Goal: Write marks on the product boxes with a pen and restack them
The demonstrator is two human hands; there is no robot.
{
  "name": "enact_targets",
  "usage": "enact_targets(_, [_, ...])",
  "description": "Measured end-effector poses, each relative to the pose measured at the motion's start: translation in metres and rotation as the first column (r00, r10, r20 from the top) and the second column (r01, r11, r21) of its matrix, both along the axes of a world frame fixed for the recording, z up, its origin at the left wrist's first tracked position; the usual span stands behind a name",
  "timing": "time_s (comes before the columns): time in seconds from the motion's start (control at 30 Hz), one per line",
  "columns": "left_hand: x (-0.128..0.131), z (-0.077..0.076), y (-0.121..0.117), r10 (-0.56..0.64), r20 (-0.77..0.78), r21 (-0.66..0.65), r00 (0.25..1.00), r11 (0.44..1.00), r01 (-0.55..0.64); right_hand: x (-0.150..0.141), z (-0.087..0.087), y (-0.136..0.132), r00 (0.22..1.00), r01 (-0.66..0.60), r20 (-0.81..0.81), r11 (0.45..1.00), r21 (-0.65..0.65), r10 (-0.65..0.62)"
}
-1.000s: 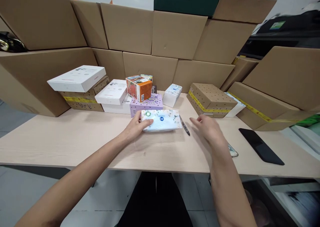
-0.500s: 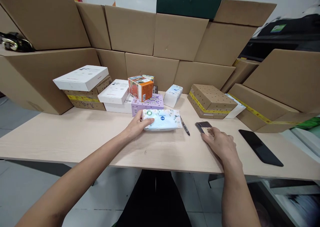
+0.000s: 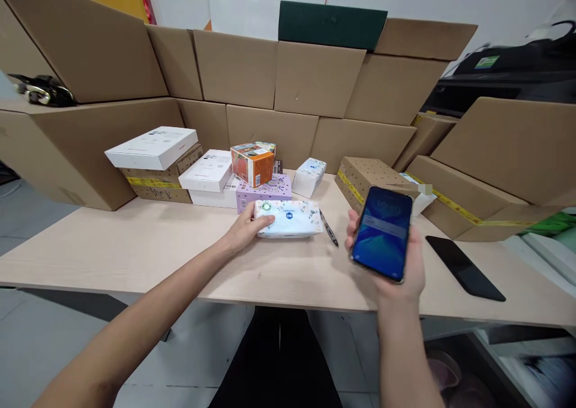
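Note:
My right hand (image 3: 405, 264) holds a phone (image 3: 382, 233) upright above the table, its blue lit screen facing me. My left hand (image 3: 243, 231) rests on the left end of a white floral tissue pack (image 3: 290, 218) lying flat on the pale wooden table (image 3: 135, 246), with fingers curled over its edge. A black pen (image 3: 329, 228) lies just right of the pack, between my two hands.
Behind the pack sit a purple box (image 3: 265, 189) with an orange box (image 3: 252, 163) on top, white boxes (image 3: 207, 171) (image 3: 153, 147), a small tissue pack (image 3: 309, 176) and a perforated brown box (image 3: 369, 177). A black flat object (image 3: 463, 267) lies at the right. Large cartons (image 3: 315, 78) wall the back.
My right hand reached to the table, picked up the phone and raised it with the screen lit toward me. My left hand stayed on the tissue pack.

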State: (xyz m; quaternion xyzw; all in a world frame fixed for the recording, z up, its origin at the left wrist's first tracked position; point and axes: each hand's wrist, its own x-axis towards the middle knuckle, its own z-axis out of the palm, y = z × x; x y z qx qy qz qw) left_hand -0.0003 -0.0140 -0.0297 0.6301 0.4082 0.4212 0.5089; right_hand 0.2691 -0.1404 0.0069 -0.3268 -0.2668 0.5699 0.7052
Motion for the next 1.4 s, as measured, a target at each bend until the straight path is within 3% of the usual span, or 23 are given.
enact_targets(0.1, [0.001, -0.001, 0.0, 0.004, 0.034, -0.02, 0.999, 1.0, -0.003, -0.033, -0.014, -0.011, 0.965, -0.214, -0.169, 0.975, -0.051, 0.203])
enact_targets(0.2, [0.002, -0.002, -0.002, -0.024, 0.088, -0.026, 0.996, 0.999, 0.026, -0.061, -0.03, -0.017, 0.89, -0.391, -0.259, 0.92, -0.009, 0.376])
enact_targets(0.4, [0.002, -0.001, -0.005, -0.04, 0.07, 0.005, 0.997, 0.999, 0.04, -0.089, -0.033, -0.009, 0.812, -0.527, -0.274, 0.849, 0.036, 0.516])
enact_targets(0.63, [0.0, 0.002, -0.007, -0.023, 0.001, 0.034, 1.0, 0.999, 0.023, -0.09, -0.032, 0.0, 0.786, -0.575, -0.229, 0.815, 0.071, 0.575])
enact_targets(1.13, [-0.001, 0.0, -0.006, -0.046, 0.037, 0.033, 0.998, 0.998, 0.045, -0.089, -0.033, 0.003, 0.798, -0.553, -0.223, 0.827, 0.101, 0.561])
enact_targets(1.4, [0.001, -0.003, -0.004, -0.043, 0.062, 0.033, 0.997, 0.999, 0.041, -0.086, -0.031, 0.004, 0.798, -0.567, -0.224, 0.823, 0.041, 0.56])
